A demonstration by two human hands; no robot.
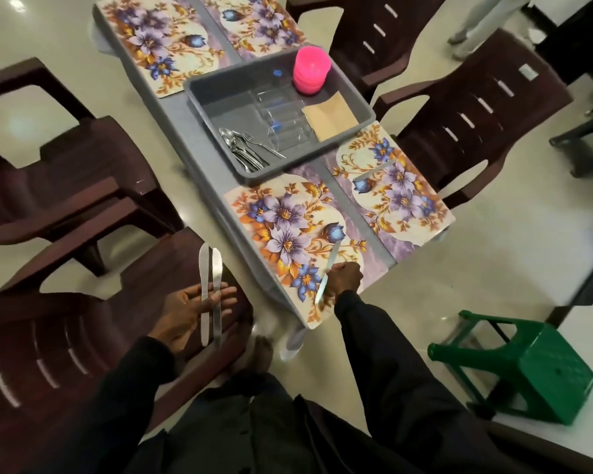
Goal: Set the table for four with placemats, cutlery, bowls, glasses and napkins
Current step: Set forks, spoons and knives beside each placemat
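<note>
Head view, one entry. Grey counter (185, 138) bearing four floral placemats: near-left placemat (281, 230), near-right placemat (401, 200), far-left placemat (154, 42), far-right placemat (259, 23). Grey tub (199, 104) at the counter's middle, between the placemats, holding a stack of pink bowls (311, 70), clear glasses (283, 111) lying on their sides, tan napkins (329, 114), and spoons and forks (243, 148) in its near corner. One placed knife (374, 171) lies on the near-right placemat. Right hand (343, 280), fingers curled tight round a held knife (332, 256), over the near-left placemat's near edge. Left hand (192, 307), palm up off the counter above a brown chair (48, 336), fingers straight and spread, carrying two spare knives (210, 268) side by side across them. Green stool (541, 367) tipped over on the floor.
</note>
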